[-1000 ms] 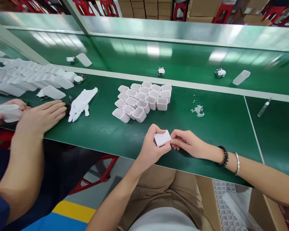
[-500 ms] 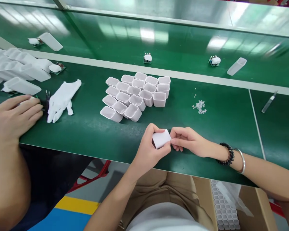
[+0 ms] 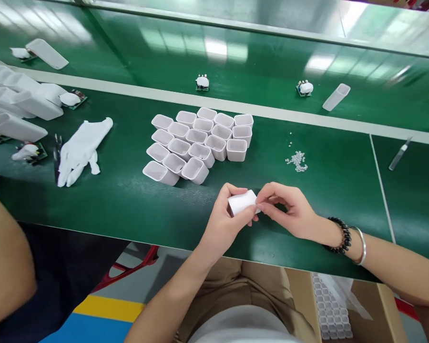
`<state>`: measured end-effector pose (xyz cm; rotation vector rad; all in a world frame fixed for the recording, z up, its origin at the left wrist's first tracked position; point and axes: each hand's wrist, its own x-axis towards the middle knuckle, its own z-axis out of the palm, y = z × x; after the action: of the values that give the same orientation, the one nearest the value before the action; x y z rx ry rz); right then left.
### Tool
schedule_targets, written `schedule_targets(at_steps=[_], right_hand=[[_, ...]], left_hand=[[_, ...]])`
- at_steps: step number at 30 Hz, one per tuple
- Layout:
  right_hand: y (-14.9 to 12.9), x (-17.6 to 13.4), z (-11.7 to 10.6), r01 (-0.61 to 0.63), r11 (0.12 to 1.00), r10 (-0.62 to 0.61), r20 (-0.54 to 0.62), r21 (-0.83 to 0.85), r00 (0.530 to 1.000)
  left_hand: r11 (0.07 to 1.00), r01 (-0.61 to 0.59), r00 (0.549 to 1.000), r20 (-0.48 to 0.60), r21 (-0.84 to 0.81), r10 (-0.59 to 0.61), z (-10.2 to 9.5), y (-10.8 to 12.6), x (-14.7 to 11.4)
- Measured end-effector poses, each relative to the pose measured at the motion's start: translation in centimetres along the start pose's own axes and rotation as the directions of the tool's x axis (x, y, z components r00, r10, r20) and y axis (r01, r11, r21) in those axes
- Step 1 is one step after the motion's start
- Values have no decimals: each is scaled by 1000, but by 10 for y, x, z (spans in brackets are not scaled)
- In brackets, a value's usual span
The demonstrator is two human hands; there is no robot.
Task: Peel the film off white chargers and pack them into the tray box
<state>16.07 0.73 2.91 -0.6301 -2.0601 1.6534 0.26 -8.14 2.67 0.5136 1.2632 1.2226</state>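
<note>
My left hand is closed around a white plastic housing, a small rectangular cup tipped on its side above the green table. At the housing's right end, my right hand pinches with thumb and forefinger; whatever lies between those fingertips is too small to make out. Beyond my hands stand rows of similar open white housings, mouths up. To their right lies a loose pile of tiny clear pieces.
A white glove and dark tweezers lie left, near circuit boards and stacked housings. A co-worker's arm is at far left. A pen-like tool lies right. Below the table, a carton holds more housings.
My right hand has shifted slightly and its fingertips now pinch at the housing's end. The housing has tilted a little. The co-worker's hand has withdrawn from the circuit board at left.
</note>
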Motion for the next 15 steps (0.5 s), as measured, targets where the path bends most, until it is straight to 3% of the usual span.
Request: schedule_targets(at_steps=[4,7,10,15], right_hand=[[3,-2,-4,245,915,-263,-14,-320,965],[6,-2,-6,323,836,-369,-18,-444,929],[7,-2,-6,334,802,-401,-31,-495,916],[5,-2,-5,285,829,-358,-65,-481,932]], left_hand=[[996,-24,1000,-12,-84,23,4,-4,0],[990,-44,999,-7,-132,43,7,-7,-1],[988,-37,999,-11,-152,36,10,-7,0],[987,-39,999,-25,-155,35,11,-6,0]])
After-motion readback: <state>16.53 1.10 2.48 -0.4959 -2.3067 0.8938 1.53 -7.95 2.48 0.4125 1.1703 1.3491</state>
